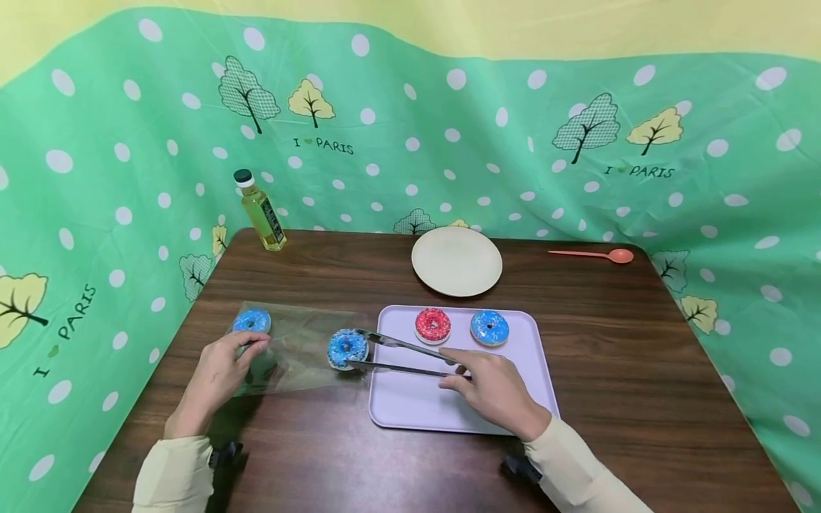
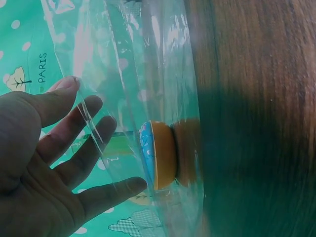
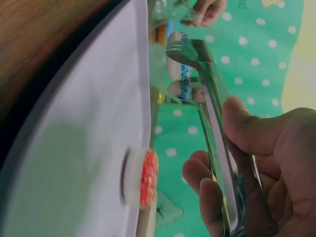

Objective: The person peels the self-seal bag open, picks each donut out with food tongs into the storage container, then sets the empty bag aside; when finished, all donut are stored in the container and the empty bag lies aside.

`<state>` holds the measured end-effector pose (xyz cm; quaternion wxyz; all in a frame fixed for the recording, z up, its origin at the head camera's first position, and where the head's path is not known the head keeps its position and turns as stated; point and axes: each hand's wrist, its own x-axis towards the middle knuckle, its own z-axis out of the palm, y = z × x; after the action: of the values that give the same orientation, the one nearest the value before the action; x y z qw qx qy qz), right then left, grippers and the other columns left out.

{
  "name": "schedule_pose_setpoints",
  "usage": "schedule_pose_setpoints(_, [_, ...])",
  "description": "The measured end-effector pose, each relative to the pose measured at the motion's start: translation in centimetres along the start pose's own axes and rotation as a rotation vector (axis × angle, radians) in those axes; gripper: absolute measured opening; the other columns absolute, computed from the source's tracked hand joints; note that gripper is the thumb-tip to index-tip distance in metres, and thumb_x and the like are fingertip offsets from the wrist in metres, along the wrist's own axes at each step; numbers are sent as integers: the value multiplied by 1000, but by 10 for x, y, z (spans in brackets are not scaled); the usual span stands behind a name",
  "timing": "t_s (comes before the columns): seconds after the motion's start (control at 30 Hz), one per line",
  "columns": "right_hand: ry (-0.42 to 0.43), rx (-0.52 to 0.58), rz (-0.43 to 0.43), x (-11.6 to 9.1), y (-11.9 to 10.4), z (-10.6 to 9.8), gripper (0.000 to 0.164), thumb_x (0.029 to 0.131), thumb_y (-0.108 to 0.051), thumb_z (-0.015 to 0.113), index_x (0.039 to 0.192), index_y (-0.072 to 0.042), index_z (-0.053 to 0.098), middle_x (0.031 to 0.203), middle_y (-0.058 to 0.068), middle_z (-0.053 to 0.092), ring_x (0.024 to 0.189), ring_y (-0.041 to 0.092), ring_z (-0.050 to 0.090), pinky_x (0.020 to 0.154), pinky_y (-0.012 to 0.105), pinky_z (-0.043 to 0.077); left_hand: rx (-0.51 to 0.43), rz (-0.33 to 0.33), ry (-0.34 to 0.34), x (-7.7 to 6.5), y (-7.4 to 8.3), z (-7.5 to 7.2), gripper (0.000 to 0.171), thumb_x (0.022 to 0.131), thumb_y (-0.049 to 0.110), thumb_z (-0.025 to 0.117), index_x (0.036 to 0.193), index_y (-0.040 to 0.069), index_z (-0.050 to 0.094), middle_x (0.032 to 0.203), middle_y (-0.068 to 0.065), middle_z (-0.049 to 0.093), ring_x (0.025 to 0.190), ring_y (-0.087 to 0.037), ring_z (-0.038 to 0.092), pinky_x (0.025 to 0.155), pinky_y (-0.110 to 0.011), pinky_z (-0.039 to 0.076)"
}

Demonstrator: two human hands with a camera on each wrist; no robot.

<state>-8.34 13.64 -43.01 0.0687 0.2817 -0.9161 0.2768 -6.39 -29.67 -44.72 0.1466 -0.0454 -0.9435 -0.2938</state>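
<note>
My left hand (image 1: 217, 372) pinches the edge of a clear plastic bag (image 1: 301, 360) between thumb and fingers, at the left of the table. One blue sprinkled donut (image 1: 251, 320) lies at the bag's left end, just beyond the fingertips; its side shows through the film in the left wrist view. My right hand (image 1: 500, 392) holds metal tongs (image 1: 410, 369), fork-shaped at one tip. Between the tong tips is a second blue donut (image 1: 347, 348), at the bag's right end. The tongs reach across a lilac tray (image 1: 417, 410).
On the tray's far side sit a red donut (image 1: 432, 325) and another blue donut (image 1: 489, 328). Behind it stands a cream plate (image 1: 457, 261). A bottle of yellow liquid (image 1: 264, 219) is at the back left, a coral spoon (image 1: 593, 254) at the back right.
</note>
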Motion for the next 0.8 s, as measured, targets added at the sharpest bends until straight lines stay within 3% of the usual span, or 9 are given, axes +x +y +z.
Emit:
schedule_pose_setpoints(0.3, [15, -41, 130, -33, 9, -27, 42, 78, -24, 88, 117, -14, 76, 88, -6, 73, 71, 1, 63, 58, 27, 50, -4, 7, 6, 2, -1, 1, 11, 95, 7, 70, 104, 4, 76, 105, -15, 73, 104, -41, 66, 82, -58, 53])
schedule_pose_setpoints(0.8, [126, -151, 178, -86, 22, -53, 44, 74, -26, 90, 115, -17, 77, 82, -11, 71, 66, -1, 60, 53, 32, 47, -14, -29, -24, 4, -1, 2, 13, 97, 11, 69, 106, 4, 76, 109, -15, 72, 106, -40, 65, 82, -57, 53])
